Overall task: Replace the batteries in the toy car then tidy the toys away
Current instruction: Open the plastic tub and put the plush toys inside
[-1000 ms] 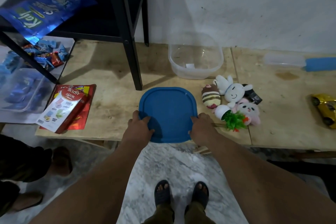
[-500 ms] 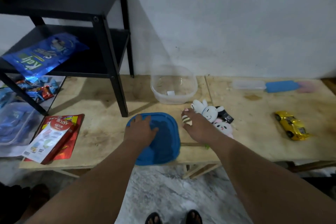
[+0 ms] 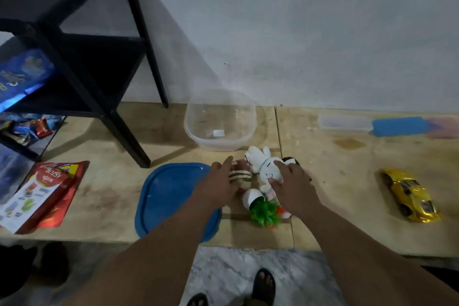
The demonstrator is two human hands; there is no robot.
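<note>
My left hand (image 3: 219, 182) lies with fingers straight over the striped plush (image 3: 239, 174), my right hand (image 3: 291, 181) spread on the white rabbit (image 3: 264, 169); neither has closed on anything yet. I should gather the whole heap between both palms, green tuft (image 3: 264, 213) included, and lift it into the clear tub (image 3: 219, 120) just behind. The yellow car (image 3: 409, 195) sits well apart to my right.

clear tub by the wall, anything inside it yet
No toys in the clear tub: only a small white label and a few dark specks show through its wall. The plush toys lie on the table in front of it, under both hands. Nothing covers its inside.
</note>
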